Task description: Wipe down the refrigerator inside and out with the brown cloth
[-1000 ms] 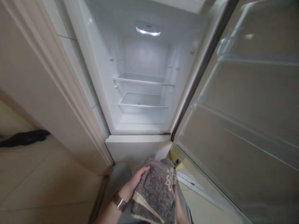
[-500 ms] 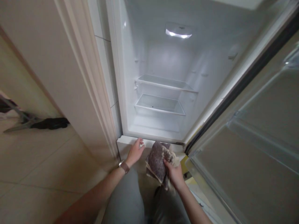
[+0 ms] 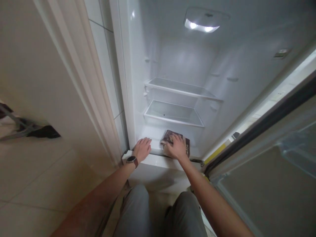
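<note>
My right hand [image 3: 177, 147] presses a folded brown and cream patterned cloth [image 3: 168, 135] down on the floor of an open refrigerator [image 3: 153, 144], near its front edge. The fingers bend over the cloth's top, and part of the cloth is hidden under the palm. To the left, my left hand [image 3: 143, 149] rests on the refrigerator's lower front edge with its fingers stretched out, holding nothing. A watch [image 3: 131, 159] is on that wrist.
Two glass shelves, an upper [image 3: 182, 87] and a lower [image 3: 174, 112], sit above the cloth. A lit lamp [image 3: 201, 26] is at the back. The open door [image 3: 278, 184] stands to the right, a wall edge [image 3: 71, 65] to the left.
My right hand has carried the cloth forward from above my knees onto the refrigerator floor. My left hand has lowered onto the front edge. The view has come closer to the refrigerator.
</note>
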Action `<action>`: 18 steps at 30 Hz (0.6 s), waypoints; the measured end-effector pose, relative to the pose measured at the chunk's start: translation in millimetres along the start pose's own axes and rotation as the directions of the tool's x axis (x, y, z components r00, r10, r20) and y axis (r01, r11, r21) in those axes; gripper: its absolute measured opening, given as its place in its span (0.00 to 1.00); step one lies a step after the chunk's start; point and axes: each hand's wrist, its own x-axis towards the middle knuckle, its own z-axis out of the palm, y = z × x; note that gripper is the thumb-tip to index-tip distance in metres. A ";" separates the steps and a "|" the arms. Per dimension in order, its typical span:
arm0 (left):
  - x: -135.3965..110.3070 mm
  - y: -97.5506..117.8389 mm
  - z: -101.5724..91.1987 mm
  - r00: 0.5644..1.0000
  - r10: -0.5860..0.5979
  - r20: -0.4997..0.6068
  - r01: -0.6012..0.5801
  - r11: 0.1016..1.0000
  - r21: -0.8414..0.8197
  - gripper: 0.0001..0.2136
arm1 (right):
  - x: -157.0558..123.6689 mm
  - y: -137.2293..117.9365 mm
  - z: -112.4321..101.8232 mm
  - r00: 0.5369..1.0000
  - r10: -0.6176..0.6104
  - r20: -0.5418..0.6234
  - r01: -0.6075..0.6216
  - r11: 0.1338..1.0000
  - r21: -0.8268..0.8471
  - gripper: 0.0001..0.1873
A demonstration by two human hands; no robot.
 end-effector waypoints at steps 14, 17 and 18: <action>-23.9 -11.3 -9.1 0.971 0.114 0.208 -0.115 0.993 -0.009 0.43 | 16.0 51.9 23.1 0.966 0.219 0.136 -0.201 0.970 -0.136 0.36; -25.0 -20.8 -15.4 0.937 0.195 0.289 -0.196 0.980 -0.027 0.50 | 18.6 60.1 19.6 0.932 0.303 0.199 -0.286 0.952 -0.109 0.37; -24.7 -23.8 -17.5 0.924 0.215 0.317 -0.216 0.976 -0.034 0.51 | 20.3 60.8 19.5 0.922 0.319 0.221 -0.305 0.947 -0.098 0.37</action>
